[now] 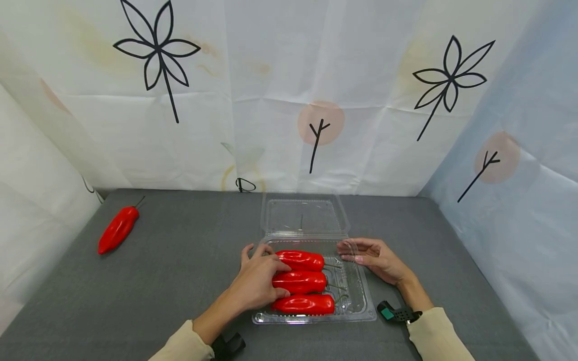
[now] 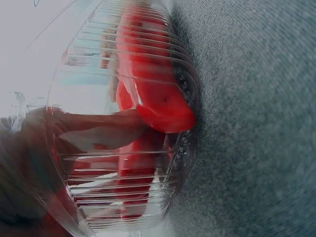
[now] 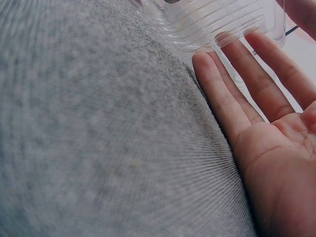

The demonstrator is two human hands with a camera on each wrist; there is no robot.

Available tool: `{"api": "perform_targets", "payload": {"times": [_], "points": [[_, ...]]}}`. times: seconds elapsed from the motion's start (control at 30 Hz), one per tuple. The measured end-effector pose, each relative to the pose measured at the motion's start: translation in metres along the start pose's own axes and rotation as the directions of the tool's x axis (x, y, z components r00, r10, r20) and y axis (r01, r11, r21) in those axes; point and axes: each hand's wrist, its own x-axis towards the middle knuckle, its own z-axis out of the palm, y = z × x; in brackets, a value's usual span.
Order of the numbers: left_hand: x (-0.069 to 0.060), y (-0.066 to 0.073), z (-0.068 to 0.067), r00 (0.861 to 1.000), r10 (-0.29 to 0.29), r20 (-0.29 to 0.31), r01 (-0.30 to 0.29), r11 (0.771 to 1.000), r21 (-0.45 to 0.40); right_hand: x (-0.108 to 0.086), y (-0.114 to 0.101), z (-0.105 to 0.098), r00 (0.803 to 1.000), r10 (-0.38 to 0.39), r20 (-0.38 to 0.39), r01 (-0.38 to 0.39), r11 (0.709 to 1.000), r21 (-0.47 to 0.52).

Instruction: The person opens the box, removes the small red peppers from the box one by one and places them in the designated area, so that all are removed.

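A clear plastic clamshell container (image 1: 361,301) stands with its lid (image 1: 300,215) laid back. Three glossy red peppers lie side by side in it, stems to the right: a far pepper (image 1: 301,260), a middle pepper (image 1: 302,282) and a near pepper (image 1: 307,304). My left hand (image 1: 257,278) reaches over the container's left side and pinches the middle pepper's left end between thumb and fingers. My right hand (image 1: 377,258) rests at the container's right side, its fairly straight fingers (image 3: 252,74) against the clear wall. Reflections blur the left fingertips in the left wrist view.
Another red pepper (image 1: 118,230) lies at the far left of the grey tabletop (image 1: 180,250). White patterned cloth (image 1: 271,100) hangs behind the table and along both sides.
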Motion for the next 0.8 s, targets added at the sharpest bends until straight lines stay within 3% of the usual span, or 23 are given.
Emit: {"api": "perform_targets", "payload": {"times": [0.3,0.5,0.63,0.8], "points": [[-0.0011,-0.0012,-0.0004,0.999,0.008,-0.032,-0.013,0.988,-0.155,0.0002,0.0008,-0.0009,1.000,-0.015,0.017,0.015,1.000,0.026],[-0.0020,-0.0021,0.0007,0.995,-0.008,-0.097,-0.014,0.974,-0.227,-0.0001,0.0005,-0.0010,1.000,-0.011,0.011,0.011,1.000,0.024],[-0.0025,-0.0027,0.0014,0.986,-0.011,-0.168,-0.032,0.967,-0.252,0.0000,0.0002,-0.0005,1.000,-0.005,0.006,0.005,1.000,0.024],[-0.0012,-0.0042,-0.0019,0.963,-0.026,-0.270,-0.060,0.951,-0.304,-0.0001,-0.0003,0.0002,1.000,0.003,-0.001,-0.003,1.000,0.023]]}}
